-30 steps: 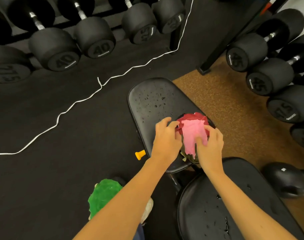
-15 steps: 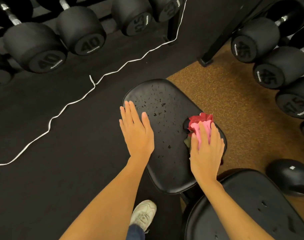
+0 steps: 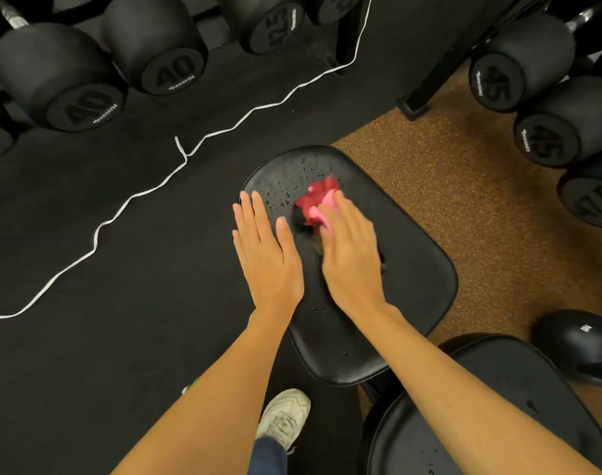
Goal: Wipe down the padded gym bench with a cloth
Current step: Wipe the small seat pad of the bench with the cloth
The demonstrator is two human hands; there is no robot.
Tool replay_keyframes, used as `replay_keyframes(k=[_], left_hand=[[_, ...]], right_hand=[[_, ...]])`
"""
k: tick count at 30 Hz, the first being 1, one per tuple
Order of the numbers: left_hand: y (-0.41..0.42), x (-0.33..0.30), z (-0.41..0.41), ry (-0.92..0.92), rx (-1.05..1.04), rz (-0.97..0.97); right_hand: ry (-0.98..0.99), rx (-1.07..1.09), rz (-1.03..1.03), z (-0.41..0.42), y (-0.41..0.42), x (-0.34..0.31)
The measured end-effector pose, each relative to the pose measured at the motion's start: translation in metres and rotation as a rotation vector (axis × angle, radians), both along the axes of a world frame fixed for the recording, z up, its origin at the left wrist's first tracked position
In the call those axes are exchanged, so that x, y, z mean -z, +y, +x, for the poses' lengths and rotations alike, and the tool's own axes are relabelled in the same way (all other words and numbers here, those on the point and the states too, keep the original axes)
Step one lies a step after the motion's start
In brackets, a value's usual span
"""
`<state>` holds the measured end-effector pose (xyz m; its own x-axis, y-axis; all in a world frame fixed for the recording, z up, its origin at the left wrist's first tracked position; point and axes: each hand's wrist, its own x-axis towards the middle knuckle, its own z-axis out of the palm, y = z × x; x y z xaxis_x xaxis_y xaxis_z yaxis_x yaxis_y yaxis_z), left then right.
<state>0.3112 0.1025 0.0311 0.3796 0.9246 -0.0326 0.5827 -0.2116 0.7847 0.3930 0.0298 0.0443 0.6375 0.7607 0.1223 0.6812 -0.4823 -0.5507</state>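
While my left hand point(image 3: 267, 255) lies flat, fingers straight, on the worktop's black padded seat point(image 3: 406, 255), my right hand point(image 3: 349, 258) presses the crumpled red-and-pink cloth point(image 3: 315, 202); droplets point(image 3: 286, 197) lie just ahead-left.

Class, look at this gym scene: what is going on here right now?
A person is wiping a padded bench seat. The right hand presses a red and pink cloth onto it, while the left hand lies flat at its left edge. Droplets show ahead of the cloth. Dumbbells surround the spot.

Bare forearms, no sleeves; dark blue trouser leg point(image 3: 268, 455) above a white sneaker point(image 3: 286, 418).
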Motion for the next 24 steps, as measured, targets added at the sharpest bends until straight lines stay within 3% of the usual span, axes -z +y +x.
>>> replay_keyframes(k=[5, 12, 16, 19, 24], left_hand=[[-0.002, 0.001, -0.002, -0.036, -0.02, -0.035], [-0.002, 0.0, 0.0, 0.005, -0.022, -0.028], [-0.003, 0.0, 0.002, 0.007, -0.021, -0.029], [-0.005, -0.001, 0.003, 0.012, -0.027, -0.024], [-0.006, -0.001, 0.002, 0.023, -0.026, -0.006]], right_hand=[[0.281, -0.003, 0.081, -0.018, -0.026, -0.018], [0.091, 0.358, 0.12, 0.011, -0.105, -0.038], [0.102, 0.457, -0.072, 0.024, -0.121, -0.022], [-0.012, 0.428, -0.299, 0.02, -0.114, -0.011], [-0.11, 0.474, -0.475, 0.026, -0.092, -0.008]])
